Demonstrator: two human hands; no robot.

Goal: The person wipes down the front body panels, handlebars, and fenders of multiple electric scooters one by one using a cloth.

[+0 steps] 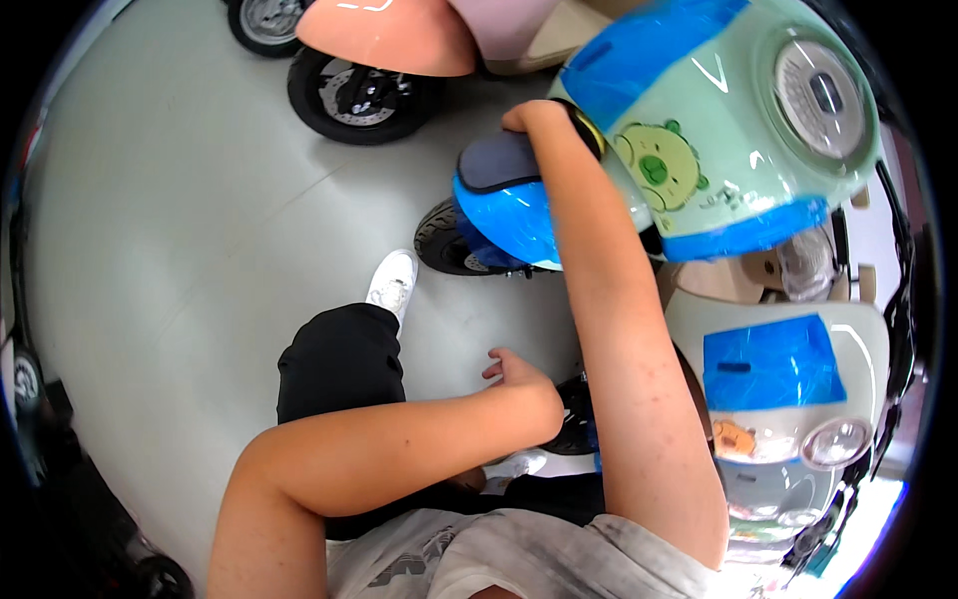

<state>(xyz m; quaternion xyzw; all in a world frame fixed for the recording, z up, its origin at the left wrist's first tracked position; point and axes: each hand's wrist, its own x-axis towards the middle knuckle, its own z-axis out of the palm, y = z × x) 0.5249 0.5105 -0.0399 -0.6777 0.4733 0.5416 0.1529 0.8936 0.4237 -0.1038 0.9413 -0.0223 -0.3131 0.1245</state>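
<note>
A pale green scooter (743,120) stands at the upper right, with a bear picture, a round headlight (820,98) and blue film (654,50) stuck on it. Its front wheel (439,240) sits below a fender covered in blue film (511,218). On top of that fender lies a dark grey pad (496,163). Reaching over it, my right hand (539,118) is at the pad's far edge, beside a black and yellow rounded part (587,132); its fingers are mostly hidden. My left hand (519,377) hangs empty over the floor, fingers apart, near a dark wheel (571,419).
An orange scooter (394,35) with a black front wheel (359,100) stands beyond. To the right is a cream scooter (798,399) with blue film. My white shoe (392,285) rests on the grey floor (180,220) near the front wheel. Dark vehicle parts line the left edge.
</note>
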